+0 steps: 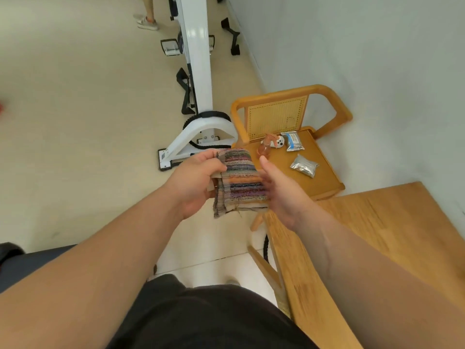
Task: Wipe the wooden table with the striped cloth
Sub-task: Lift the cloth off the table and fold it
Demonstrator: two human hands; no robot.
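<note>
The striped cloth (pixel 239 182), folded, with purple, orange and grey bands, hangs in the air in front of me. My left hand (pixel 193 182) grips its left edge between thumb and fingers. My right hand (pixel 279 195) is beside the cloth's right edge with the palm turned toward it and the fingers spread; whether it touches the cloth I cannot tell. The wooden table (pixel 377 235) lies to the lower right, partly under my right forearm.
A wooden chair (pixel 289 96) stands beyond the table against the white wall, with a small bottle (pixel 265 147), a toy and two packets (pixel 304 166) on its seat. A white exercise machine (pixel 198 84) stands on the floor ahead. Another person's feet (pixel 147 21) show at the top.
</note>
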